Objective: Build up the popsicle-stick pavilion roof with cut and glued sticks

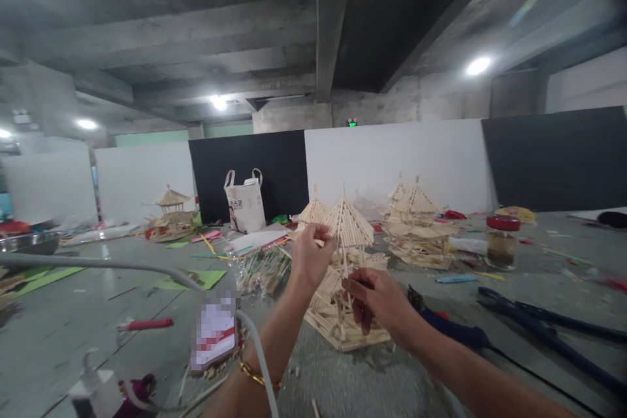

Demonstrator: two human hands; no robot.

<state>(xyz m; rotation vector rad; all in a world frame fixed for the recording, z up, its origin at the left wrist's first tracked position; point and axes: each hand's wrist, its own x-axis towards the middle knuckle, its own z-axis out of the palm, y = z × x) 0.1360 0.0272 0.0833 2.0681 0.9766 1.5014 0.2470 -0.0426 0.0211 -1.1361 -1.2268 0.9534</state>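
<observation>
In front of me stands a model pavilion built from thin wooden sticks, with a pointed roof and a wide tiered base. My left hand has its fingers closed together at the left edge of the roof; whatever lies between the fingertips is hidden. Below the roof, my right hand pinches a thin pale stick that stands roughly upright against the pavilion's front. Part of the lower tiers is covered by both hands.
More stick pavilions stand behind. A bag of sticks, a phone and a grey cable lie left. To the right are a red-lidded jar, a blue-handled tool and dark blue pliers.
</observation>
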